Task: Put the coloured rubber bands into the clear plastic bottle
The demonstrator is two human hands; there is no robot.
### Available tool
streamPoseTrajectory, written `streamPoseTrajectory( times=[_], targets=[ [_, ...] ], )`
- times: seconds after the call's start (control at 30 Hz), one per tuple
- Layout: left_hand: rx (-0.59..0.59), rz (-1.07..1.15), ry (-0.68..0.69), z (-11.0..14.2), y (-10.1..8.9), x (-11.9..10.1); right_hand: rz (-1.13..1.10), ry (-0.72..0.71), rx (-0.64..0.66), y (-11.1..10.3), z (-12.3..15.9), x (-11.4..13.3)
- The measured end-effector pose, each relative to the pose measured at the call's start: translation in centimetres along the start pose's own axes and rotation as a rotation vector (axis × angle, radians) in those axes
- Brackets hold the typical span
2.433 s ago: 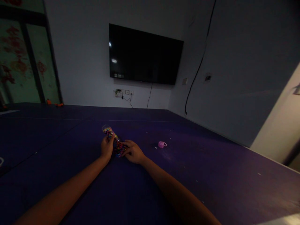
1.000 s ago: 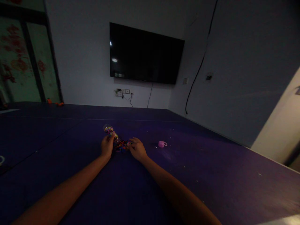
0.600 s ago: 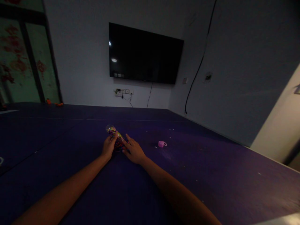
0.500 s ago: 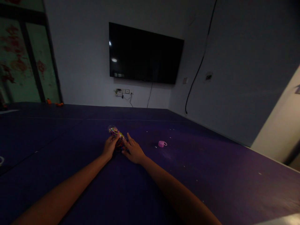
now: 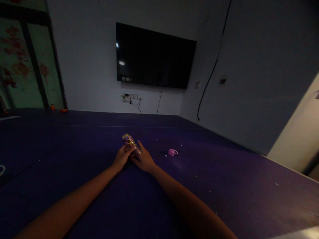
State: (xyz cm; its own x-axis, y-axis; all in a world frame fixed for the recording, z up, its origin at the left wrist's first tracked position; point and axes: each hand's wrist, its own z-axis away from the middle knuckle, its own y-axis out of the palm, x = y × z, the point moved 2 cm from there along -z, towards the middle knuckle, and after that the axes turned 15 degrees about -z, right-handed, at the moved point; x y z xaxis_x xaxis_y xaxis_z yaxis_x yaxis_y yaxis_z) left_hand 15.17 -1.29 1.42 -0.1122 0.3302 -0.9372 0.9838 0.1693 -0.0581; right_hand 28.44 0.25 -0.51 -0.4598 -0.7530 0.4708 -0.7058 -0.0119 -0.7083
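My left hand is closed round a clear plastic bottle filled with small multicoloured bands, which look like rubber hair ties. The bottle lies tilted, its rounded end pointing away to the left and its other end towards my right hand. Fingers apart, my right hand cups the near end of the bottle. The mouth of the bottle and any bands under my palm are mostly hidden. To the right, on the purple floor mat, sits a pink cap with a loop handle.
Small white scraps are scattered on the mat to the right. A white ring-shaped thing lies at the left edge. Orange objects rest by the door. A television hangs on the far wall, above sockets and cords.
The loose pile of bands seen between my hands earlier no longer shows. My left hand and the bottle have moved right, closer to my right hand, whose fingers have spread. The cap stays put.
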Motion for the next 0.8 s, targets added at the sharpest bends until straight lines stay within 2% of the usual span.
streamPoseTrajectory(
  times=[0.2,0.53,0.67,0.8],
  targets=[
    [-0.169,-0.013,-0.026,-0.3,-0.7,0.4,0.011,0.077,0.046,0.0,0.0,-0.2],
    [-0.287,-0.098,-0.003,-0.3,-1.1,0.5,0.01,0.086,0.036,-0.5,0.2,0.3],
    [-0.319,-0.116,0.016,-0.5,-1.4,0.4,-0.097,0.068,-0.042,-1.0,-0.1,0.0],
    [-0.339,-0.208,0.064,-0.6,-1.9,0.2,-0.25,0.12,-0.227,-1.6,-0.4,-1.0]
  ],
)
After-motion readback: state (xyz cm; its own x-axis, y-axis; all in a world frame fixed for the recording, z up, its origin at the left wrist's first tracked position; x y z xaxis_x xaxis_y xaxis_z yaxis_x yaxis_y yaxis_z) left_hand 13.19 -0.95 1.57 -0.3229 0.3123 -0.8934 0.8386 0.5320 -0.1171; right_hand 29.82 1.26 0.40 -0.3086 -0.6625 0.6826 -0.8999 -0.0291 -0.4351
